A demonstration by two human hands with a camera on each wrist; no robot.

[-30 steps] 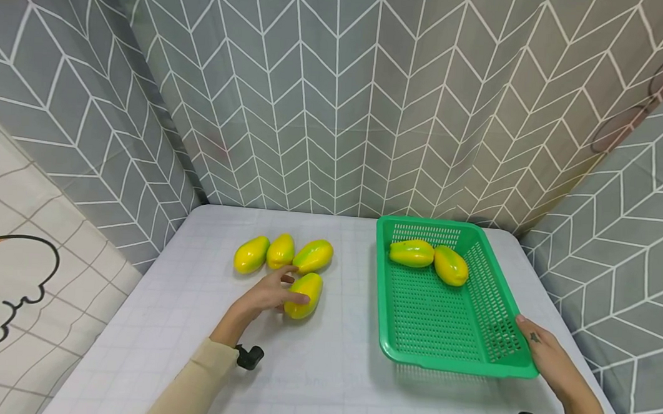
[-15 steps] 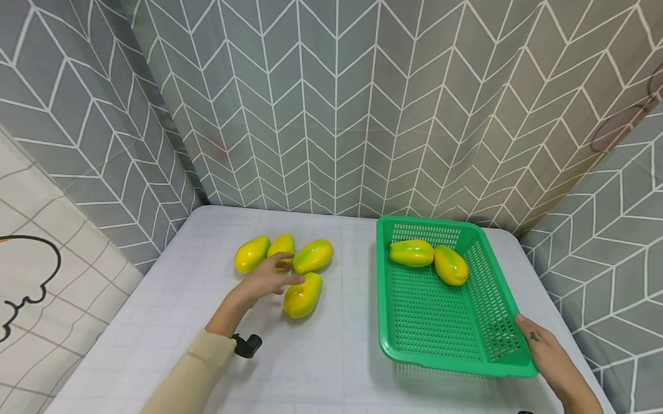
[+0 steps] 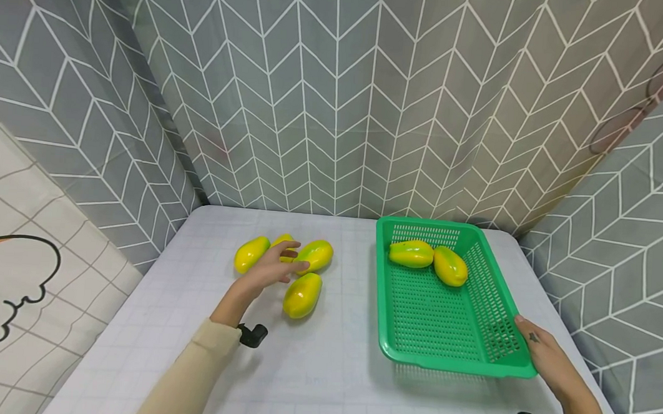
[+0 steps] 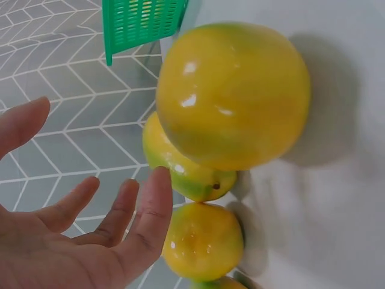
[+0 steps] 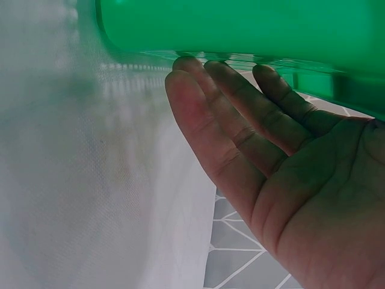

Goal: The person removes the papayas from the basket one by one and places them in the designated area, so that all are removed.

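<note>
Fingers spread, my left hand (image 3: 270, 271) hovers among yellow-green papayas on the table and holds nothing. The front papaya (image 3: 302, 296) lies just right of the wrist and looms large in the left wrist view. Beyond the thumb is another papaya (image 3: 315, 256); a further papaya (image 3: 251, 255) lies to the left. The hand partly covers the back papaya (image 3: 282, 238). At the right, my right hand (image 3: 548, 359) grips the side rim of a green plastic basket (image 3: 383, 303), its fingers (image 5: 204, 129) underneath. Two papayas (image 3: 411, 254) sit at the basket's far end.
A white cloth covers the table (image 3: 334, 370). Grey chevron-patterned curtains (image 3: 337, 107) stand close behind it and along both sides. A black wrist camera (image 3: 253, 335) juts out below the left wrist.
My left hand has drawn off the front papaya, then moved farther back over the rear papayas. The right hand and basket stay in place.
</note>
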